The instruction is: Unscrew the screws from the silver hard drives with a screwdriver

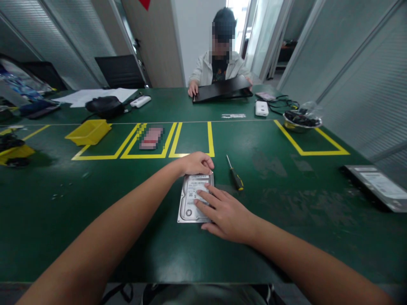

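A silver hard drive with a printed white label lies flat on the green table in front of me. My left hand is bent over its far edge, fingers curled closed by the far right corner; whatever they pinch is hidden. Across the drive's right side rests my right hand, its fingers spread flat over the label and the thumb by the near edge. To the right of the drive lies a screwdriver with a black and yellow handle, touched by neither hand.
Another hard drive lies at the right. Yellow tape marks boxes on the table. A yellow bin stands left, a metal bowl of dark parts far right. Across the table, a person holds a black panel.
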Demonstrator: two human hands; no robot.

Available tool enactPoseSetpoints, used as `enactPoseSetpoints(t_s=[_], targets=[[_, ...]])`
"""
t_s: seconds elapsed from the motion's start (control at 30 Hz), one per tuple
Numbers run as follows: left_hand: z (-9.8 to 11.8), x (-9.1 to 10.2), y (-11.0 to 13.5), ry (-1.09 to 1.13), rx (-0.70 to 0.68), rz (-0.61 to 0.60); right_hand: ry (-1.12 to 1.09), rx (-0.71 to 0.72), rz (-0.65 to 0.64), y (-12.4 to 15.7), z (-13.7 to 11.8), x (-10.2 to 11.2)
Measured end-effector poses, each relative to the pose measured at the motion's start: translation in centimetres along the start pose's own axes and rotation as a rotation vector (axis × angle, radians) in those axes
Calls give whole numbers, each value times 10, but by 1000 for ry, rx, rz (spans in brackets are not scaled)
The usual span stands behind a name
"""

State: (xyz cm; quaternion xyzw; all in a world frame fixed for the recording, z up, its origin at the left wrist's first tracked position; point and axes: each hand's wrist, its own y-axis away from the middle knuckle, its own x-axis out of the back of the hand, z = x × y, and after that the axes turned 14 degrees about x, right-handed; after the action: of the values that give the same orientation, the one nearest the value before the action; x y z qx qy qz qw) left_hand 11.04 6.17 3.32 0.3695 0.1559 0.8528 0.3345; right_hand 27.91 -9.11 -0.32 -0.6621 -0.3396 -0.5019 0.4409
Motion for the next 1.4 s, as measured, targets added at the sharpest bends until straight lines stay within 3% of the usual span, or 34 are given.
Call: enactPoseSetpoints(t_s=[0.13, 0.27, 0.37, 0.47, 0.53, 0.63, 0.97, 1.17, 1.3, 1.4], targets=[[-7, -8, 19, -129, -53, 263, -6, 21, 10, 1, 1, 1], [-18, -28, 47, -395, -99, 646, 15, 21, 114, 1, 5, 8], [-21, -45, 63, -450, -102, 795, 131, -160, 165, 1, 11, 17], [-20, -58, 71, -468, -143, 866, 295, -474, 92, 4, 19, 25], [-18, -63, 72, -501, -183, 902, 361, -636, -2, 6, 25, 27], [-19, -67, 72, -540, -229, 942, 370, -740, -100, 10, 33, 26], [-26, -71, 71, -587, -255, 904, 311, -718, -117, 4, 44, 21], [-26, -69, 70, -571, -245, 886, 179, -694, 30, 4, 52, 50], [-26, -69, 70, -571, -249, 895, -127, -633, 405, 3, 55, 74], [-25, -69, 71, -571, -253, 891, -233, -636, 551, -3, 56, 91]])
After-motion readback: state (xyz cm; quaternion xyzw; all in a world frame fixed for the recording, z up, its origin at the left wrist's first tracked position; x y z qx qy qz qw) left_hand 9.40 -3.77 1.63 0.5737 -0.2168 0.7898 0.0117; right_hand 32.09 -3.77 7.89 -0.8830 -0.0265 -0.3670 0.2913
